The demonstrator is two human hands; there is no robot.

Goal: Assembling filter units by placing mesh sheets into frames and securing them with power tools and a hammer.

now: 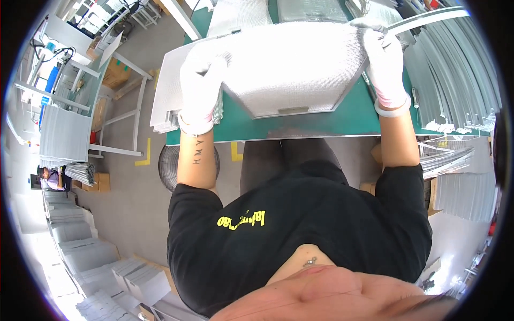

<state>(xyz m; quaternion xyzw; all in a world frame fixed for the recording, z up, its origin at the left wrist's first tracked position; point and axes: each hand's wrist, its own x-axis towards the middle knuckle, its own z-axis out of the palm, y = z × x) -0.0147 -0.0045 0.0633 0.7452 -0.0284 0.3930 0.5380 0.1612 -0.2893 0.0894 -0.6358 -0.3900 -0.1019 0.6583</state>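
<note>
A bright silvery mesh panel (297, 69) with a thin metal edge is tilted up over the green-topped table (300, 127). My left hand (202, 77), in a white glove, grips the panel's left side with fingers curled. At the far right corner, my gloved right hand (384, 64) is closed on the panel's edge. A pale curved strip (428, 19) runs outward to the right from beside that hand; whether the fingers also touch it I cannot tell. Under my left hand lies a stack of light panels (167, 99). Glare washes out much of the mesh.
Long metal strips (455, 75) are piled along the table's right side. More mesh sheets (241, 16) lie at the far edge. To the left stand a white-framed bench (136, 107) and a floor fan (167, 168). Stacked panels (77, 232) line the lower left; another person (53, 177) is far left.
</note>
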